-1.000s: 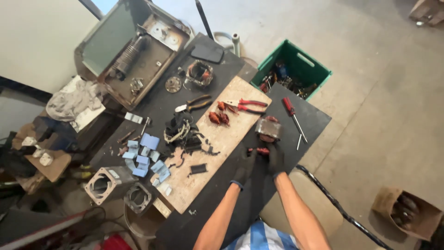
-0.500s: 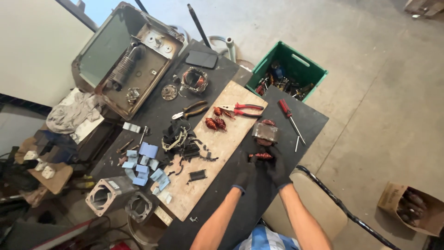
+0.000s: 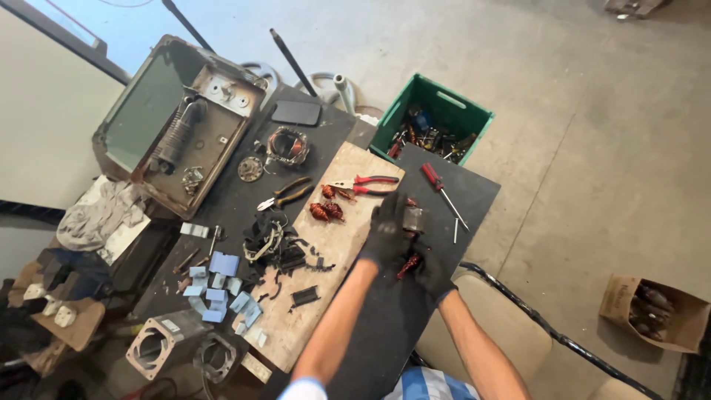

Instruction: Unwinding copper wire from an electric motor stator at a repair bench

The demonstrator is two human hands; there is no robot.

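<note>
Copper-wound and steel-cored, the small motor part (image 3: 412,220) sits at the wooden board's (image 3: 318,296) right edge on the counter (image 3: 474,194). The gloved left hand (image 3: 386,231) wraps its fingers over it; the right hand (image 3: 433,272) seems to pinch its red windings. Probably dense, rigid; grip the core, since wires snag.

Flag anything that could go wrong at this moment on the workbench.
The left hand and right hand grip a small metal motor part with copper windings hanging out; the wire may snag or tear. The red-handled screwdriver lies near the dark table's edge and might be knocked off. Loose black scraps on the wooden board could scatter.
</note>
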